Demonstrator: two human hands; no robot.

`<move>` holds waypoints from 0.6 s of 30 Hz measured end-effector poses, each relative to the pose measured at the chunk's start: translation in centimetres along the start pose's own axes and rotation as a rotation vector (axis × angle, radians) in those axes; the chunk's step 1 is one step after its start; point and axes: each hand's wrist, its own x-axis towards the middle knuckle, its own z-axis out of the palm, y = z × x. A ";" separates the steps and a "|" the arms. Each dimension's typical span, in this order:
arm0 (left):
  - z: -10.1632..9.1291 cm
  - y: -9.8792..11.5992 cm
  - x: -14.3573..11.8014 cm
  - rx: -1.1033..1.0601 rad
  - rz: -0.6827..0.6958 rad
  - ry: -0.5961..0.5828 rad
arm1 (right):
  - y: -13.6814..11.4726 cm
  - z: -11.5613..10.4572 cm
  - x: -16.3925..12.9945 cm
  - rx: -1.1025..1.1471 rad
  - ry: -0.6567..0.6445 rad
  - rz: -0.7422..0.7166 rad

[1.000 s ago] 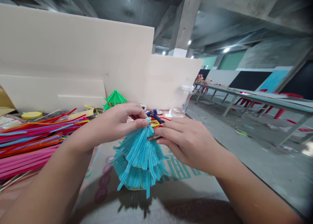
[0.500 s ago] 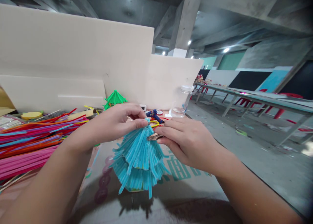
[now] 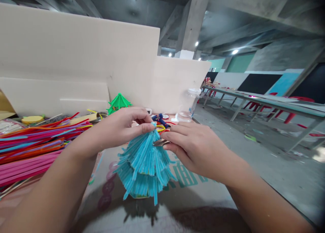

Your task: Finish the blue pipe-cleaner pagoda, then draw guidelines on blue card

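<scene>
The left hand (image 3: pixel 122 126) pinches the tip of a blue pipe-cleaner tree (image 3: pixel 144 165) between thumb and forefinger, holding it upright over the tabletop (image 3: pixel 193 195), while the right hand (image 3: pixel 195 146) is closed on a small metal tool (image 3: pixel 159 142) whose tip touches the tree's upper tier. The tree looks light and springy, with fuzzy wire strands that would bend or splay under a squeeze, so the bound top is probably the safest place to hold it. A pile of coloured pipe cleaners (image 3: pixel 38 141) lies to the left, a small green tree (image 3: pixel 118 102) stands behind.
</scene>
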 end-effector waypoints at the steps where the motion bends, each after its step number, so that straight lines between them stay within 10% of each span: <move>1: 0.0 0.0 0.0 0.004 0.006 0.000 | 0.0 0.0 0.0 -0.002 0.008 -0.003; 18: -0.1 -0.2 -0.1 0.023 -0.001 -0.005 | 0.6 0.3 -0.3 0.029 0.075 -0.025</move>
